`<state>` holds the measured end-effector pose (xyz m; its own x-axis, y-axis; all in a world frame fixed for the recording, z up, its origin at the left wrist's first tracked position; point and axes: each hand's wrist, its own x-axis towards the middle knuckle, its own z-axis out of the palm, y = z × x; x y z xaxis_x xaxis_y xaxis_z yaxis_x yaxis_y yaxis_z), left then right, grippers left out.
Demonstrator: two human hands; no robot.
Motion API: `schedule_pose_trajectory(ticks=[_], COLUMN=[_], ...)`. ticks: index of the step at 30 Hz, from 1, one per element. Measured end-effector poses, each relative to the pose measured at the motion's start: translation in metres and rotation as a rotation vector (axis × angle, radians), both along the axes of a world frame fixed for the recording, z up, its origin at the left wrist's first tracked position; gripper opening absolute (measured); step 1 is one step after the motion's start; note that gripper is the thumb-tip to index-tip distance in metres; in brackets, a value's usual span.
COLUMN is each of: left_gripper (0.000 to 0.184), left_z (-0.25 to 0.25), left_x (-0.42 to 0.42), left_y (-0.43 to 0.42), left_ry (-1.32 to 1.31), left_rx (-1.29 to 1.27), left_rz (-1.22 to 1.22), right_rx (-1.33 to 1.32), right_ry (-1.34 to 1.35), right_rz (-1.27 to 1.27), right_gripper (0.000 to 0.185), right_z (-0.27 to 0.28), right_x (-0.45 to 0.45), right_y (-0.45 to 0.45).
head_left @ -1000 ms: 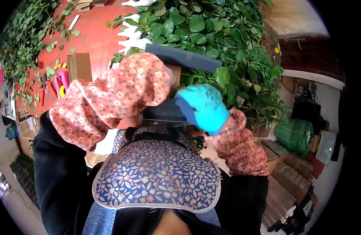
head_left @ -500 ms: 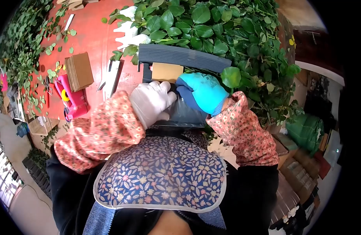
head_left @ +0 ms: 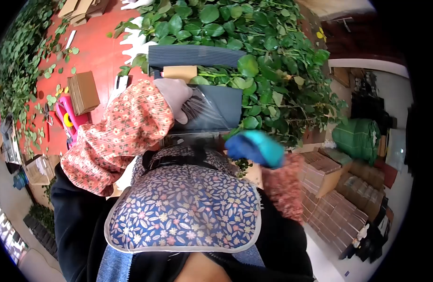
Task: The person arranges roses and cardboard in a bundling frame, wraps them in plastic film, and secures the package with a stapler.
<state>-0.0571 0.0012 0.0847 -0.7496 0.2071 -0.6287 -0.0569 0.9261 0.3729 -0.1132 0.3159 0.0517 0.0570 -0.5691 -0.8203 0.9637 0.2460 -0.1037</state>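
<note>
My left hand, in a pale glove, presses on clear plastic film over a dark flat board; its fingers look bent, and whether they grip the film is unclear. My right hand, in a turquoise and blue glove, is off the board at its lower right, blurred by motion, its fingers hard to make out. Just beyond the board lie a tan cardboard piece and leafy stems. Behind them runs a dark ribbed strip.
Leafy stems cover the table's right side, more its left. On the red table are a cardboard stack, a pink tape dispenser, red-handled cutters and white gloves. Boxes stand at right.
My right hand has left the board, moving down and right. My left hand has stayed at the film, and more of the board and the stems beyond it now shows. The view has shifted.
</note>
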Motion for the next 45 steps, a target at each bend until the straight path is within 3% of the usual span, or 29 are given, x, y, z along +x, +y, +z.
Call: schedule_pose_trajectory(ticks=[3, 4, 7, 10, 12, 13, 14, 18, 20, 21, 23, 25, 27, 28, 30, 32, 34, 36, 37, 39, 40, 41, 42, 43, 45], left_gripper=[0.048, 0.048, 0.048, 0.049, 0.049, 0.049, 0.049, 0.046, 0.045, 0.045, 0.045, 0.045, 0.046, 0.046, 0.047, 0.046, 0.046, 0.047, 0.047, 0.047, 0.048, 0.049, 0.049, 0.051, 0.054], left_z=[0.002, 0.004, 0.007, 0.004, -0.005, -0.005, -0.005, -0.003, -0.008, -0.006, -0.001, -0.007, -0.004, -0.003, -0.003, -0.006, -0.008, -0.005, 0.000, 0.006, 0.008, 0.010, 0.009, 0.006, 0.000], left_x=[0.000, 0.000, -0.005, -0.009, -0.012, -0.011, -0.012, -0.009, -0.008, -0.008, -0.009, -0.003, -0.008, -0.009, -0.007, -0.004, -0.004, -0.004, -0.004, -0.007, -0.008, -0.007, -0.006, -0.005, -0.002], left_y=[-0.003, -0.004, -0.003, -0.001, -0.004, -0.003, -0.004, -0.005, -0.003, -0.002, 0.001, 0.001, 0.001, 0.000, -0.001, 0.000, 0.001, 0.004, 0.007, 0.009, 0.009, 0.009, 0.008, 0.007, 0.005], left_ry=[0.027, 0.018, -0.010, -0.058, -0.061, -0.058, -0.058, -0.011, -0.005, -0.004, 0.003, 0.032, 0.024, 0.028, -0.002, 0.014, 0.063, 0.043, 0.009, -0.012, -0.030, -0.053, -0.049, -0.046, -0.011], left_rx=[0.008, 0.000, -0.039, -0.087, -0.101, -0.106, -0.109, -0.075, -0.077, -0.092, -0.093, -0.074, -0.096, -0.092, -0.087, -0.084, -0.078, -0.092, -0.113, -0.135, -0.130, -0.124, -0.125, -0.114, -0.095], left_rz=[0.022, 0.023, 0.006, 0.013, -0.021, -0.024, -0.024, -0.005, 0.006, 0.010, 0.027, 0.021, -0.020, -0.017, 0.007, -0.016, -0.032, -0.018, -0.012, 0.004, -0.012, -0.029, -0.022, -0.026, -0.057], right_rx=[-0.383, -0.487, -0.514, -0.469, -0.403, -0.567, -0.569, -0.304, -0.538, -0.889, -1.264, -1.154, -0.563, -0.930, -1.251, -0.305, 0.376, 0.433, 0.440, 0.176, 0.029, -0.278, -0.407, -0.486, -0.415], right_ry=[1.074, 0.846, 1.333, 1.095, -0.090, -0.015, -0.015, -0.124, 0.284, 0.149, -0.199, -0.160, 0.462, 0.589, 0.681, 0.578, 1.600, 1.860, 1.780, 1.878, 1.530, 1.565, 1.713, 1.706, 2.065], right_rz=[0.767, 0.319, 0.480, 0.149, -0.881, -0.865, -0.872, -1.165, -1.040, -1.075, -1.213, -1.356, -1.158, -0.744, -0.292, -0.485, -0.338, -0.437, -0.352, -0.018, 0.064, 0.182, 0.390, 0.402, 0.516], right_gripper=[0.043, 0.043, 0.036, 0.024, 0.015, 0.015, 0.015, 0.020, 0.021, 0.021, 0.018, 0.021, 0.031, 0.043, 0.054, 0.037, 0.025, 0.023, 0.024, 0.026, 0.029, 0.033, 0.035, 0.034, 0.029], right_z=[-0.052, -0.089, -0.109, -0.130, -0.098, -0.108, -0.103, -0.071, -0.086, -0.065, -0.022, -0.011, 0.016, -0.006, -0.035, -0.041, -0.051, -0.018, 0.012, 0.049, 0.070, 0.067, 0.073, 0.062, 0.013], right_x=[0.036, 0.054, 0.069, 0.090, 0.094, 0.089, 0.086, 0.061, 0.041, 0.024, -0.009, -0.001, 0.051, 0.051, 0.031, 0.010, -0.017, -0.013, -0.001, 0.016, 0.024, 0.023, 0.021, 0.018, -0.015], right_y=[0.000, 0.004, -0.026, -0.030, -0.034, -0.030, -0.027, -0.028, -0.007, -0.005, 0.032, 0.061, 0.036, 0.017, 0.001, -0.002, 0.019, 0.013, 0.006, 0.000, -0.011, -0.020, -0.041, -0.062, -0.080])
